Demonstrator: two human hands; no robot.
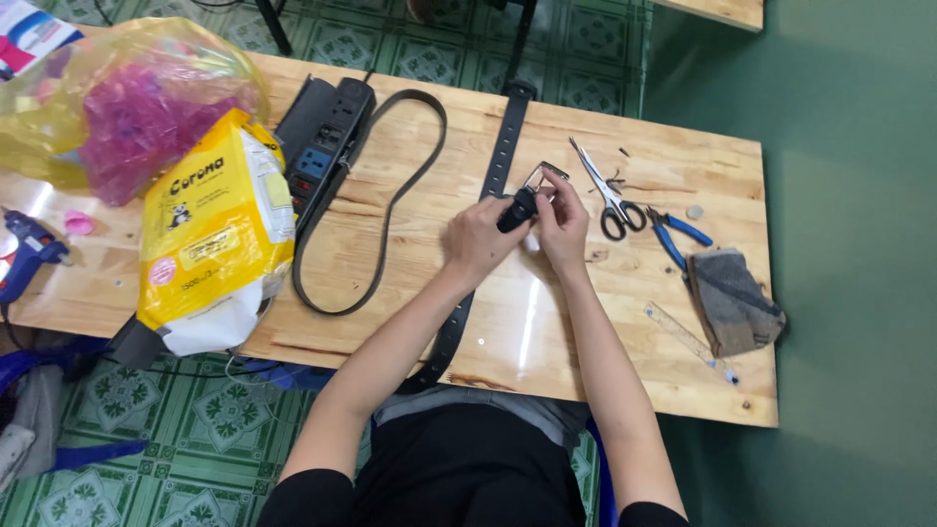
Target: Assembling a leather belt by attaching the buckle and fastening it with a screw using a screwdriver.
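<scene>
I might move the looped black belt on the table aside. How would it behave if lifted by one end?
The looped belt would probably sag and unfold, since it already lies in a loose curve on the wooden table. It looks thin, so likely light. Its end lies by the power strip, so it might drag on that.

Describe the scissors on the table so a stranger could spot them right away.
On the long wooden table, look just right of the person's right hand. The scissors lie there, silver blades pointing away, black loop handles nearest the person. The pliers beside them have blue handles instead.
</scene>
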